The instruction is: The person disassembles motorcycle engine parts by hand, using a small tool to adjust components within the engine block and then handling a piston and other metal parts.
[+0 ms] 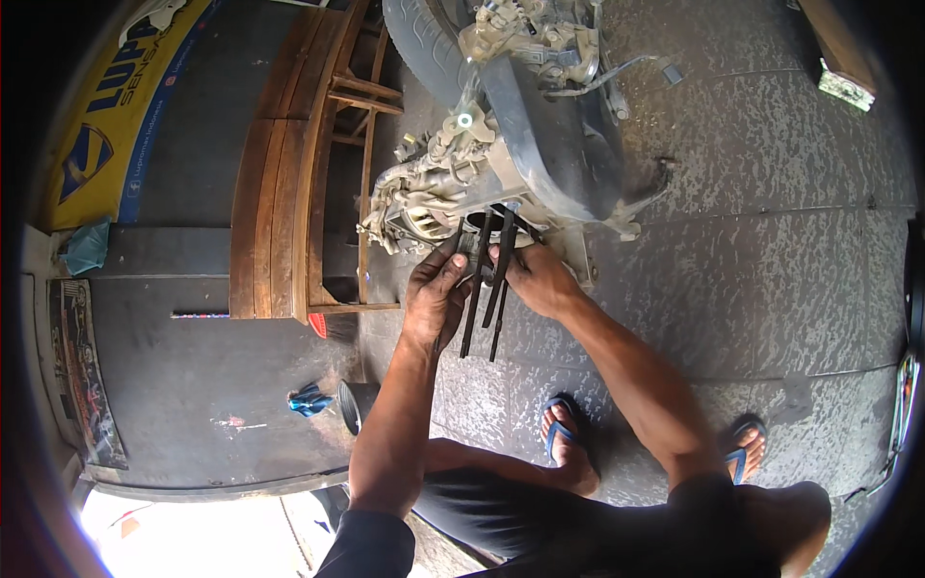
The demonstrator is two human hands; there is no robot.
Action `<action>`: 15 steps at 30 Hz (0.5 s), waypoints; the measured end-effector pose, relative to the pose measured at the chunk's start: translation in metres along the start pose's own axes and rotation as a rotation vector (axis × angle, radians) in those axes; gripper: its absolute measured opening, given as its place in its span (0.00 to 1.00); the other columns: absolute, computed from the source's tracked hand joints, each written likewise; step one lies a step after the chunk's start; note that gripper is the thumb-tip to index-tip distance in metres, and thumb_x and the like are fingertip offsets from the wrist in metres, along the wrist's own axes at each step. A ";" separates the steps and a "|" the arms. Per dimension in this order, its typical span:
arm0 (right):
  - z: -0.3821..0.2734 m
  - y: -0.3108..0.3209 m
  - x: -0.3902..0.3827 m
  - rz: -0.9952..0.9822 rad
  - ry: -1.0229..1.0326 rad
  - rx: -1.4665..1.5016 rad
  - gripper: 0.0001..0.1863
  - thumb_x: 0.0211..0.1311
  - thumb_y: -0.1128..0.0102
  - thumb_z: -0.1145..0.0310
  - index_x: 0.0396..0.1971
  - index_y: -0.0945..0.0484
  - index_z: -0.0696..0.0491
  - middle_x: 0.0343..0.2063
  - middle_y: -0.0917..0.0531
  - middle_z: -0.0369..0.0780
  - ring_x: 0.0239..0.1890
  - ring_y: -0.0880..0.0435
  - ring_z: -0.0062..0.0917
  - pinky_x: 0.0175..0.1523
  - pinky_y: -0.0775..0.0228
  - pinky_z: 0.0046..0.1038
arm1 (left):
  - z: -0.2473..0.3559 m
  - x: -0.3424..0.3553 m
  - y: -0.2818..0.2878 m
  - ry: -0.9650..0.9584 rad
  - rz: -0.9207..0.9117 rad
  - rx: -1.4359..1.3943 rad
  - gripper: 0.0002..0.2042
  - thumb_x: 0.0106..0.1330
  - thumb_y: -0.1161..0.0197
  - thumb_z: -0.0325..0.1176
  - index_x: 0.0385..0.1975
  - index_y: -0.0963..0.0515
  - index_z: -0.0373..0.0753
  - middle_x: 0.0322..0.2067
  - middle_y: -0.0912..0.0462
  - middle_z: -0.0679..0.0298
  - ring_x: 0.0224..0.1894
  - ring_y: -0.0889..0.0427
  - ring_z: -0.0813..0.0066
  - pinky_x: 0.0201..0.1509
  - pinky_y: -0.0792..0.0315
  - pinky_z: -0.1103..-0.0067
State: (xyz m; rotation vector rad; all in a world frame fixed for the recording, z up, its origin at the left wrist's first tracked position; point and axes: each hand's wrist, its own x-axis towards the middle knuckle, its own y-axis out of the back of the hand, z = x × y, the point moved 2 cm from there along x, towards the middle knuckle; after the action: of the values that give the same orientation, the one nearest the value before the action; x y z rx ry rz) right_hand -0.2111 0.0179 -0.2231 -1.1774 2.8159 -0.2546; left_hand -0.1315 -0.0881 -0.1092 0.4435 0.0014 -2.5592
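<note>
A dusty, partly dismantled motorcycle engine (429, 197) lies in front of me, attached to the frame. Several long dark studs (482, 289) stick out of it toward me, around a dark round opening. On the left side of the studs is my left hand (438, 291), its fingers curled and its thumb pressed in. My right hand (537, 279) is bent in from the right, its fingertips closed against the studs near their base. Between the hands a small greyish part shows only partly; its kind is hidden by fingers and studs.
Beyond the engine are a dark plastic fender (559, 144) and a tyre (424, 48). To the left stands a slatted wooden bench (270, 212). A black bucket (355, 407) and a blue cloth (309, 400) are near my left forearm. A pedal lever (617, 75) juts out right.
</note>
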 end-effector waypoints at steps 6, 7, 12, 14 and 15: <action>0.002 -0.005 -0.006 0.108 0.086 0.098 0.34 0.67 0.53 0.40 0.29 0.19 0.61 0.19 0.20 0.51 0.26 0.18 0.44 0.35 0.30 0.43 | 0.000 -0.003 -0.003 0.019 0.007 -0.004 0.20 0.66 0.36 0.33 0.56 0.27 0.34 0.45 0.18 0.62 0.45 0.19 0.74 0.51 0.26 0.74; 0.006 -0.005 -0.004 0.084 0.059 0.057 0.33 0.68 0.52 0.42 0.27 0.20 0.61 0.16 0.22 0.48 0.24 0.21 0.39 0.33 0.32 0.41 | 0.000 -0.003 -0.003 0.014 -0.001 -0.006 0.20 0.66 0.36 0.32 0.56 0.28 0.33 0.44 0.18 0.62 0.45 0.19 0.74 0.51 0.25 0.74; -0.001 0.001 -0.006 0.041 0.003 -0.062 0.35 0.67 0.54 0.39 0.29 0.19 0.60 0.15 0.22 0.50 0.21 0.20 0.44 0.31 0.32 0.43 | 0.000 -0.001 0.003 -0.001 -0.020 -0.027 0.19 0.66 0.37 0.30 0.55 0.27 0.32 0.44 0.18 0.61 0.45 0.19 0.74 0.52 0.26 0.76; 0.007 -0.007 -0.009 0.089 0.013 -0.043 0.34 0.68 0.54 0.40 0.29 0.19 0.61 0.14 0.24 0.50 0.20 0.21 0.44 0.30 0.32 0.43 | 0.000 -0.001 0.003 0.000 -0.021 -0.029 0.19 0.66 0.37 0.29 0.55 0.27 0.32 0.45 0.18 0.61 0.45 0.19 0.74 0.51 0.25 0.76; 0.013 -0.012 -0.009 0.110 0.018 -0.011 0.34 0.69 0.54 0.40 0.29 0.20 0.61 0.14 0.24 0.51 0.19 0.21 0.43 0.29 0.33 0.42 | 0.001 -0.001 0.001 0.000 -0.021 -0.032 0.19 0.66 0.37 0.28 0.55 0.27 0.31 0.45 0.18 0.60 0.45 0.19 0.73 0.51 0.25 0.75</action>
State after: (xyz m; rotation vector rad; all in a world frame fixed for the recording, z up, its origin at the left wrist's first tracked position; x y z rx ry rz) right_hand -0.1947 0.0143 -0.2332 -1.0225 2.8891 -0.2439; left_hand -0.1304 -0.0891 -0.1083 0.4334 0.0469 -2.5761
